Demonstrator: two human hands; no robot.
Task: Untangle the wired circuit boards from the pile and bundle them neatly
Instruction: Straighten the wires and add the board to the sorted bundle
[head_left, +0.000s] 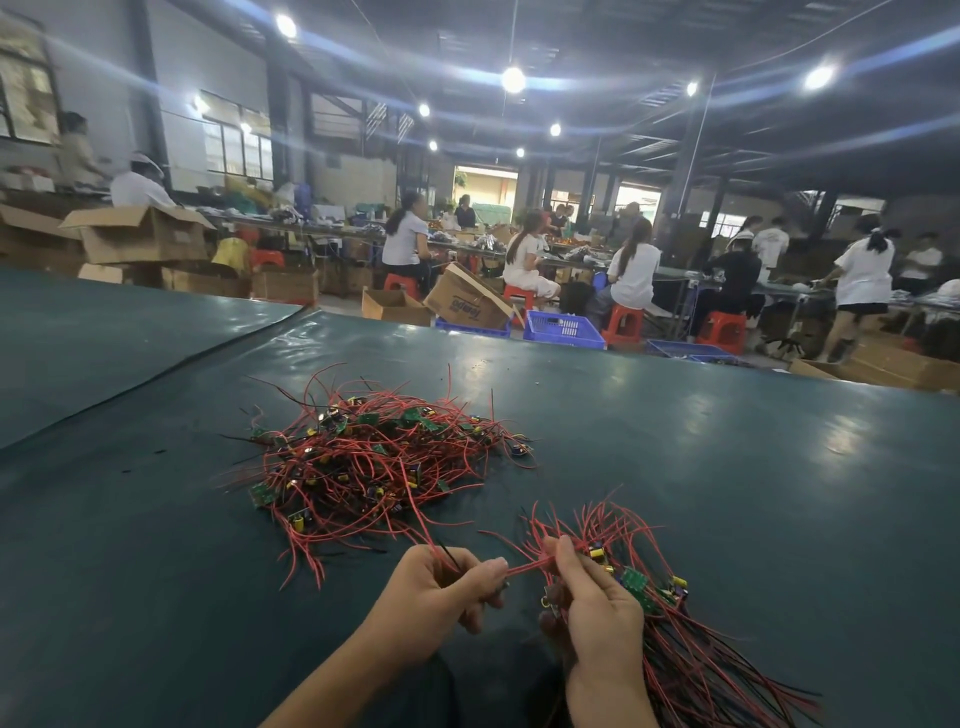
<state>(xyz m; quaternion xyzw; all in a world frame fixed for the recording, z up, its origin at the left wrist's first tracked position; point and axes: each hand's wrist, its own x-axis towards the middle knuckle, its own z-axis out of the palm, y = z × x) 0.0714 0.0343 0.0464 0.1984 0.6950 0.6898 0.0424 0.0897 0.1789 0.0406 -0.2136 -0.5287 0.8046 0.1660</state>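
Table (727, 467): one pile (374, 457); right hand (597, 613) grips one bundle (691, 654).

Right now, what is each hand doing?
Left hand: closed, pinching thin red and black wires.
Right hand: closed around the bundle of red-wired green circuit boards.

1. A blue crate (563, 328) stood beyond the green tabletop (701, 441).
2. Cardboard boxes (470, 301) lay left of the crate, red stools (623, 323) right of it.
3. Round ceiling lamps (513, 79) glowed high above it.
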